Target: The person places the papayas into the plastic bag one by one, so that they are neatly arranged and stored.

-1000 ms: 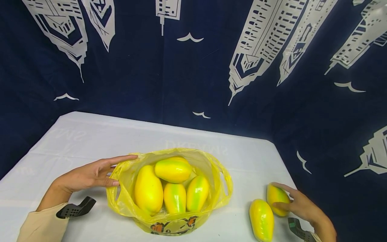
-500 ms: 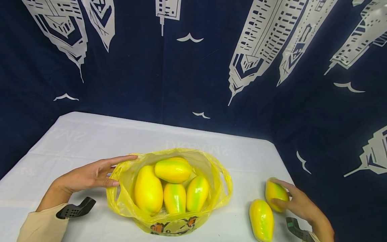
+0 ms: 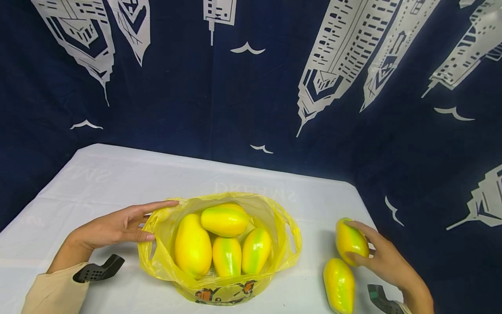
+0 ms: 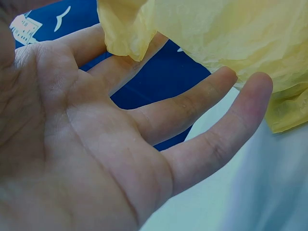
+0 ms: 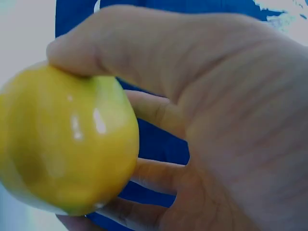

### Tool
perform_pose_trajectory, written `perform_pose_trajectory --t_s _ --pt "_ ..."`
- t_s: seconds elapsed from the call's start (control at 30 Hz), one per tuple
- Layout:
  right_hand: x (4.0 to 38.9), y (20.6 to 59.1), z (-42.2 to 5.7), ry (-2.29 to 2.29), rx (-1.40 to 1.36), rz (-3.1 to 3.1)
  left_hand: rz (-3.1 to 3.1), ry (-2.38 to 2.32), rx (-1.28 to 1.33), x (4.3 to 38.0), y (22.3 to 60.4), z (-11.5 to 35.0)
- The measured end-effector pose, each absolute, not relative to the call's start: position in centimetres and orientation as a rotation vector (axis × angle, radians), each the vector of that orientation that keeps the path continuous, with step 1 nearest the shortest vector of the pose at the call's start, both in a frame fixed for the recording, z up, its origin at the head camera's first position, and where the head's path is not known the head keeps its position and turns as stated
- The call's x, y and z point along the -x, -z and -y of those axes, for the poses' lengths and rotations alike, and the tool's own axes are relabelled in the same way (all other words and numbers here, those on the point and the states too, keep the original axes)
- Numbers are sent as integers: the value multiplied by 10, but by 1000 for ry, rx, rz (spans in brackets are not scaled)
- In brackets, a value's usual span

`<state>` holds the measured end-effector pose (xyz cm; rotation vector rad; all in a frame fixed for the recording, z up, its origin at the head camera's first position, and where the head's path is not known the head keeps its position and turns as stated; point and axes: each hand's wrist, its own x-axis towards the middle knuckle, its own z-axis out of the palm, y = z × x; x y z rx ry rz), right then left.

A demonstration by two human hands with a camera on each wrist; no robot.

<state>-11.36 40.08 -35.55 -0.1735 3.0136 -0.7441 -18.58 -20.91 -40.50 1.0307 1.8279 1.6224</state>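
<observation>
My left hand (image 3: 113, 224) rests at the left side of a yellow plastic bag (image 3: 288, 257). Its index finger lies along the rim and its thumb touches the left handle. In the left wrist view, its fingers are nearly straight beside the thin plastic (image 4: 226, 43). The bag stands with its mouth wide, and several yellow-green mangoes (image 3: 192, 246) lie inside. At the right, my right hand (image 3: 386, 257) grips another mango (image 3: 349, 240) between thumb and fingers, also seen as a glossy mango (image 5: 67, 139) in the right wrist view. Whether it is off the cloth is unclear.
A loose mango (image 3: 339, 285) lies on the white tablecloth (image 3: 129, 174), just in front of the held one. Behind the table hangs a dark blue curtain (image 3: 176, 109) with white building prints. A black wrist mount (image 3: 100, 268) sits at each wrist.
My right hand has moved the gripped mango left and away from me, past the loose one. My left hand and the bag have stayed in place.
</observation>
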Motion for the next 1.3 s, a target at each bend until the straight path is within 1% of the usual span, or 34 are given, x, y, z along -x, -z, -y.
perform_pose_trajectory --t_s 0.23,0.83,0.97,1.1,1.3 --pt "114 341 -380 764 395 -3085 -1834 -1631 -1014 184 403 209" --pt "118 327 -337 757 559 -3126 -1830 -1635 -1023 184 403 207" --pt "122 327 -331 791 625 -3112 -1808 -1636 -1022 185 403 207" --pt "125 325 -323 714 686 -3132 -1787 -1641 -1034 186 404 207" --pt "131 323 -310 684 849 -3134 -1783 -1642 -1037 185 404 207"
